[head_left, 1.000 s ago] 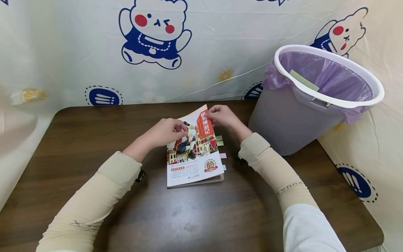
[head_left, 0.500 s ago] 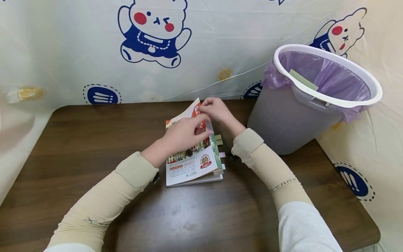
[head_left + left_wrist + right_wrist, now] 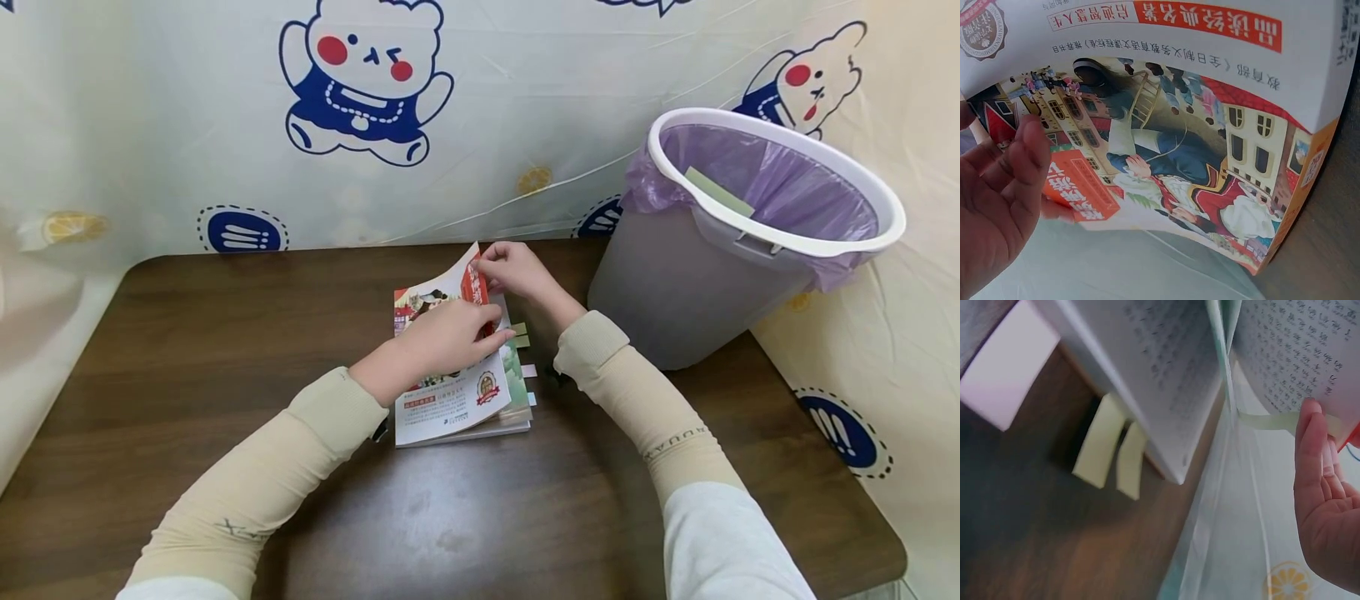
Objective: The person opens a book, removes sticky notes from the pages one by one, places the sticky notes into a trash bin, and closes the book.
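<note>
A paperback book (image 3: pixel 442 414) with an illustrated cover lies on the table, its front cover raised at the right side. My right hand (image 3: pixel 517 271) pinches the upper right corner of that cover. In the right wrist view, the right fingers (image 3: pixel 1319 450) touch the printed inner side, beside a pale green strip (image 3: pixel 1266 422) that runs to the pages. My left hand (image 3: pixel 450 337) is over the cover's right edge, thumb and index finger apart. Its bent fingers (image 3: pixel 1029 140) are in front of the cover picture in the left wrist view; contact there is unclear.
Yellow-green sticky tabs (image 3: pixel 1094 447) and a pink tab (image 3: pixel 1013 359) stick out from the book's right side. A grey bin (image 3: pixel 660 283) with a purple liner (image 3: pixel 817 179) stands at the right, a green piece (image 3: pixel 716 192) inside. Patterned sheeting (image 3: pixel 187 100) hangs behind the table (image 3: pixel 225 333).
My left hand has moved right across the cover to its right edge. My right hand has drawn the cover's upper corner leftward and lifted it, baring the green page beneath.
</note>
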`<state>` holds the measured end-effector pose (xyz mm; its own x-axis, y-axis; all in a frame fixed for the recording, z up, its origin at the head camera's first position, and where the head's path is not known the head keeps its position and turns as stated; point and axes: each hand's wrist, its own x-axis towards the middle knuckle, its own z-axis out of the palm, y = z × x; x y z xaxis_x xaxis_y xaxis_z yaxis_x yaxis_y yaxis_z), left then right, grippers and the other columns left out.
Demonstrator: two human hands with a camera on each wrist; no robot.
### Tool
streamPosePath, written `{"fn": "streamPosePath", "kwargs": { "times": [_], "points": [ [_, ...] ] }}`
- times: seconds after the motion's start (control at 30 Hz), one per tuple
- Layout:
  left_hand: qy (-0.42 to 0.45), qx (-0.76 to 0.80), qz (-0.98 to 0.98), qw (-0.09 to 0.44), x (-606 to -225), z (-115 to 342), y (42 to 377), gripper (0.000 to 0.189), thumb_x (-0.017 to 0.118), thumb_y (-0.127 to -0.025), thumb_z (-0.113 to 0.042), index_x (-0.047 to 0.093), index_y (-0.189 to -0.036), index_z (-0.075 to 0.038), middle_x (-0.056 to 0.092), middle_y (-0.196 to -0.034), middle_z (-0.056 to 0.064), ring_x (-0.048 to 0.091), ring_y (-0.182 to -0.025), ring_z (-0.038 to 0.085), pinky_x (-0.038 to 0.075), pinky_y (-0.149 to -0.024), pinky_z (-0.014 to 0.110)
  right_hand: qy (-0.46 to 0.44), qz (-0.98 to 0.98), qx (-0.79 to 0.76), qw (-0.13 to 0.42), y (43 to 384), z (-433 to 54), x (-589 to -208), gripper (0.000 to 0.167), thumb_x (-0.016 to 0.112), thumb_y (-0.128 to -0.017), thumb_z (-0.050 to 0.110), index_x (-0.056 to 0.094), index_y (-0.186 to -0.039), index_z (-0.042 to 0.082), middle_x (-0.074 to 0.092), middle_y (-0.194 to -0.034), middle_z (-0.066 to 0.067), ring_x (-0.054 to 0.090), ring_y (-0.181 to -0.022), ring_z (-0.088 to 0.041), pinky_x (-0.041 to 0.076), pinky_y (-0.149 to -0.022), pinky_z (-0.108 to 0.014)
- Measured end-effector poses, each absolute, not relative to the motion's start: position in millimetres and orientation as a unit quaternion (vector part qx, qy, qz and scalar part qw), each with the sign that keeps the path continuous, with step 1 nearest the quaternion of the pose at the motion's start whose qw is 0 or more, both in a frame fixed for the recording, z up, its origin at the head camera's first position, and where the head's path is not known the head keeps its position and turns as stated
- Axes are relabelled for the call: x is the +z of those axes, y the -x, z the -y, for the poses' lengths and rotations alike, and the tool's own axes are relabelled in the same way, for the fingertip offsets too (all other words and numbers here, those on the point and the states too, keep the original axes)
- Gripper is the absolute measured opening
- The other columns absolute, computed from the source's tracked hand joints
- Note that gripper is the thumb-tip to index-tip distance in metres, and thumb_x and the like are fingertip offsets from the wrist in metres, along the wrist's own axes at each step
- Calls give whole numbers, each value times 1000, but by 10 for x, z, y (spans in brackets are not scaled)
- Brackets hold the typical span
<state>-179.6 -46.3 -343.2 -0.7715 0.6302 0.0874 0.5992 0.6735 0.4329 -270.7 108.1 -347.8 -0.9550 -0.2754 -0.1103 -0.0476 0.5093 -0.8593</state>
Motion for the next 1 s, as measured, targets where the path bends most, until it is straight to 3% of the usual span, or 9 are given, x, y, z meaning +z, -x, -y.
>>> {"fn": "streamPosePath", "kwargs": {
  "times": [0.23, 0.43, 0.67, 0.83, 1.0],
  "points": [
    [-320, 249, -911, 73, -3433, 471, 1803, 21, 61, -103, -28, 67, -109, -10, 59, -70, 0, 55, -58, 13, 45, -57, 28, 99, -858, -486, 132, 2714, -1162, -3609, 33, 61, -104, 30, 66, -108, -2, 70, -95, -16, 70, -80, -25, 59, -81, -42],
    [-296, 275, -912, 68, -3332, 554, 1777, 22, 58, -102, -23, 70, -114, -8, 60, -71, 1, 56, -61, 14, 46, -60, 30, 85, -855, -489, 147, 2747, -1242, -3735, 50, 53, -107, 42, 64, -112, -7, 72, -93, -20, 71, -80, -26, 57, -87, -49],
    [-279, 275, -918, 59, -3190, 720, 1715, 15, 54, -99, -18, 63, -91, -9, 57, -69, 1, 53, -61, 15, 43, -59, 32, 93, -866, -467, 152, 2775, -1307, -3802, 34, 59, -106, 25, 66, -114, -8, 71, -90, -18, 70, -76, -23, 59, -82, -45],
    [-257, 284, -922, 59, -3064, 903, 1667, 15, 54, -98, -14, 68, -99, -7, 64, -80, 3, 55, -67, 17, 46, -63, 34, 97, -882, -432, 160, 2785, -1331, -3845, 27, 60, -105, 19, 71, -113, -4, 71, -89, -15, 68, -76, -22, 60, -76, -36],
    [-237, 291, -925, 56, -2976, 1094, 1627, 16, 55, -98, -12, 69, -99, -5, 63, -81, 6, 54, -68, 20, 43, -62, 34, 99, -900, -389, 167, 2779, -1360, -3927, 25, 60, -105, 18, 74, -114, -1, 72, -88, -12, 67, -77, -20, 58, -73, -31]
  ]
}}
